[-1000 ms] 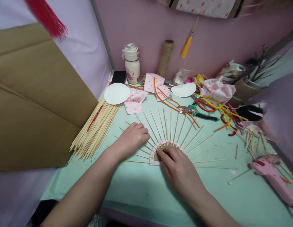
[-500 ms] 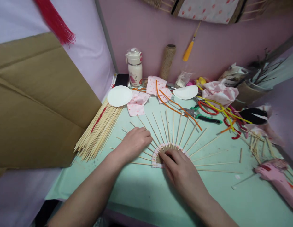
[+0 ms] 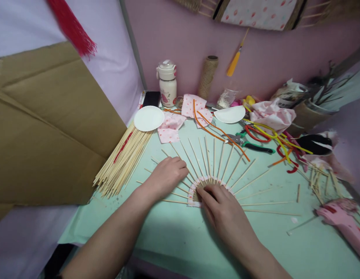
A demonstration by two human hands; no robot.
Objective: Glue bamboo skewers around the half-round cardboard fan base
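A cardboard half-disc [image 3: 202,187] edged with pink patterned fabric lies on the table. Thin bamboo sticks [image 3: 214,157] fan out from it. My left hand [image 3: 170,173] lies over the sticks on the left side, fingers bent and closed together around a stick; its fingertips are partly hidden. On the half-disc, my right hand [image 3: 222,205] presses with curled fingers and covers its middle and right part. What lies under those fingertips is hidden.
A bundle of bamboo sticks [image 3: 124,162] and a large cardboard sheet [image 3: 49,131] are at left. Behind stand a white bottle [image 3: 168,87] and a twine spool [image 3: 208,77]. Green-handled pliers [image 3: 249,144] lie at right, a pink glue gun [image 3: 339,223] beyond. White paper disc [image 3: 148,118] at back.
Both hands keep nearly the same pose on the sticks and half-disc. The whole view has shifted slightly, with things appearing a little farther right.
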